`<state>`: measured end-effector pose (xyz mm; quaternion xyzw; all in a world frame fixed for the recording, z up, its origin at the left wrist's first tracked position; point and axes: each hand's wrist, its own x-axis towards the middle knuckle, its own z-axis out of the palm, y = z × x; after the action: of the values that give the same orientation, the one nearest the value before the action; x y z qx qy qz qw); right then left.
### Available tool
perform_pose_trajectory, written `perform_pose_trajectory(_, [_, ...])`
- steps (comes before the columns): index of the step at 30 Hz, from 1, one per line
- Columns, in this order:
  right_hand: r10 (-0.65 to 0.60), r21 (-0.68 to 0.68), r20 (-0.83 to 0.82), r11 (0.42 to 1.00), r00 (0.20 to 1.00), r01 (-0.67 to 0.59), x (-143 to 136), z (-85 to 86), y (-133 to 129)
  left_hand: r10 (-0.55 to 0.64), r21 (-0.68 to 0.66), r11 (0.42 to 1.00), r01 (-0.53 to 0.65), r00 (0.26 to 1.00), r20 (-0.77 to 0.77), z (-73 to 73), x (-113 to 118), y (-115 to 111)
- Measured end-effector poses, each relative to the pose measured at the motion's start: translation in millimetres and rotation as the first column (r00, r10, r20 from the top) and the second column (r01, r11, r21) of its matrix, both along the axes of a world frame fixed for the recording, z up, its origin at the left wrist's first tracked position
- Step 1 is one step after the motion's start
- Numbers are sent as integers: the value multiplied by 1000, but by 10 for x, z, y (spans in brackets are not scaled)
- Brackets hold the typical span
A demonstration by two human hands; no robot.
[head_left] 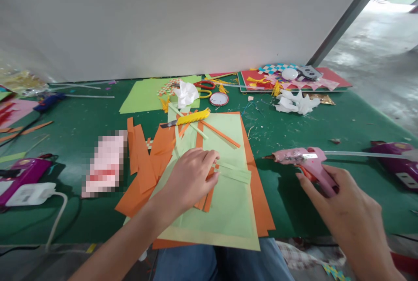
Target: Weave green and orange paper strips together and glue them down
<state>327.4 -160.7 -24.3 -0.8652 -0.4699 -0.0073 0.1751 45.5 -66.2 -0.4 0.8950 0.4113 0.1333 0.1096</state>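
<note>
My left hand [191, 176] is closed over a small weave of orange and pale green paper strips [234, 172], its fingers partly hiding the crossing. The weave lies on a pale green paper sheet [228, 224], with orange paper [256, 194] underneath. On the right, my right hand [352, 205] grips a pink hot glue gun [315, 159] by its handle. A clear glue stick [349, 155] sticks out of its back, and the nozzle points left toward the papers. Beyond my left hand lies a yellow utility knife [192, 118], blade out to the left.
Orange paper pieces [140, 168] spread left of the sheet. Behind are scissors [205, 85], a round tin [218, 98] and crumpled tissues [187, 94]. Purple power strips [28, 178] stand at both sides. Craft pieces lie on a red folder [339, 78] before the white panel [183, 20].
</note>
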Motion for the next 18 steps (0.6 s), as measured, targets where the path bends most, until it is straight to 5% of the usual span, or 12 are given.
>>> perform_pose_trajectory(7, [9, -15, -22, 1000, 1000, -9, 9, -13, 2, 17, -5, 1000, -17, 1000, 5, -17, -130, -38])
perform_pose_trajectory(18, [39, 29, 5, 999, 999, -39, 37, -72, -6, -166, -82, 983, 164, 986, -26, -22, -155, -22])
